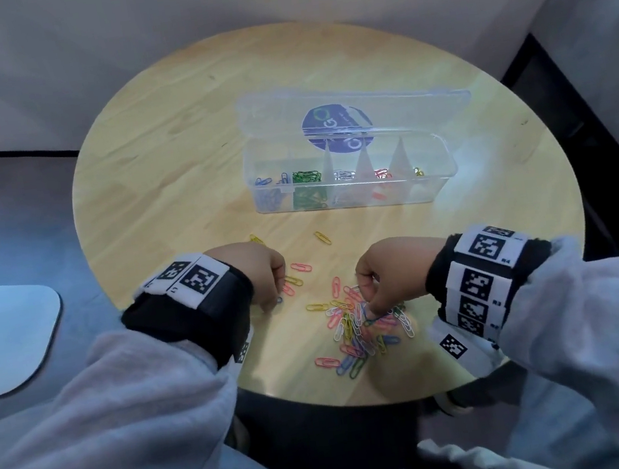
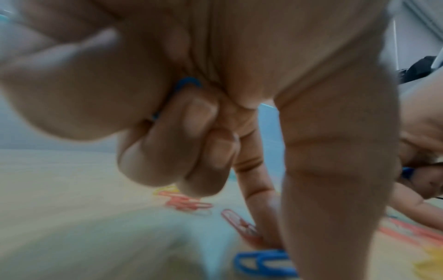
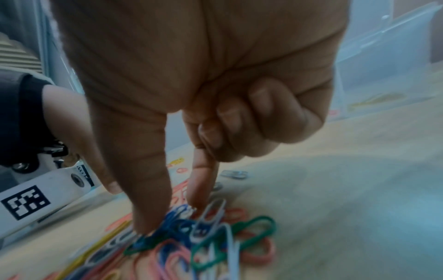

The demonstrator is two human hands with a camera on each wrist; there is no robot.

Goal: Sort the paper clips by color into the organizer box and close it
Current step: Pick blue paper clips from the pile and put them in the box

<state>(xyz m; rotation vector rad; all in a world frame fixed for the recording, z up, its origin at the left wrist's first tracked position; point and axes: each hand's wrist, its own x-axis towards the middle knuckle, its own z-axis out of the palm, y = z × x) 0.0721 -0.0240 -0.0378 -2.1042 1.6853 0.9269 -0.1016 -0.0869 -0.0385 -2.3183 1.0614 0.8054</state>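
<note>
A clear organizer box (image 1: pixel 431 188) stands open on the round wooden table (image 1: pixel 167 155), its lid (image 1: pixel 400 100) tilted back. Its compartments hold, left to right, blue, green, white, red and yellow clips. A mixed pile of paper clips (image 1: pixel 356 341) lies near the front edge. My left hand (image 1: pixel 270 294) keeps a blue clip (image 2: pixel 185 86) under its curled fingers, while thumb and forefinger reach down to another blue clip (image 2: pixel 262 264) on the table. My right hand (image 1: pixel 371 307) pinches a blue clip (image 3: pixel 173 217) in the pile with thumb and forefinger; its other fingers are curled.
Loose yellow clips (image 1: pixel 322 237) and pink clips (image 1: pixel 301 267) lie scattered between the hands and the box. The table's front edge (image 1: pixel 365 400) runs just below the pile. A white rounded surface (image 1: pixel 2 336) sits off to the left, beyond the table.
</note>
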